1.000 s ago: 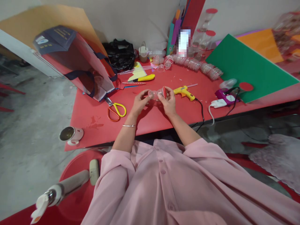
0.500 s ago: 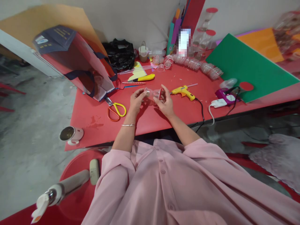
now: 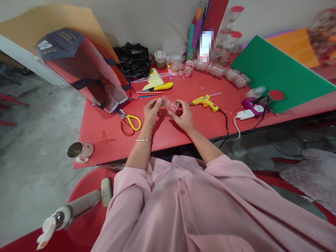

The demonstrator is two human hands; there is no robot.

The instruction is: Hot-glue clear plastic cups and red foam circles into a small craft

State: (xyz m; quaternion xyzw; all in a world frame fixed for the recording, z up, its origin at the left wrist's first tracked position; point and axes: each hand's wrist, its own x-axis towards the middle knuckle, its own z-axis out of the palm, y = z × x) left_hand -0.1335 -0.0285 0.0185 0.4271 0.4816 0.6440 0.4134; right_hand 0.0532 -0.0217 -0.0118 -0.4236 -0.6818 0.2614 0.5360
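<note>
Between my two hands is a pair of clear plastic cups [image 3: 172, 105], joined base to base in an hourglass shape. My left hand [image 3: 152, 111] pinches the left cup between thumb and fingers. The right cup's rim is gripped by my right hand [image 3: 183, 117], with the thumb below and the fingers over the far side. A yellow glue gun [image 3: 206, 102] lies just right of my right hand. Scissors [image 3: 130, 123] with one yellow and one red handle rest left of my left hand. Beyond the hands lies a yellow utility knife [image 3: 162, 86].
Stacked clear cups [image 3: 217, 71] lie along the back. A green board [image 3: 280, 75] leans at the right, near a purple power adapter [image 3: 254, 106]. A paper bag [image 3: 91, 66] stands at the left, a mug [image 3: 85, 151] at the table's front left corner. The glue gun's cord [image 3: 226, 129] hangs over the front edge.
The joined cups have turned in my hands, their right end tilting down toward me. The red disc seen at that end earlier no longer shows clearly. Both hands shifted slightly.
</note>
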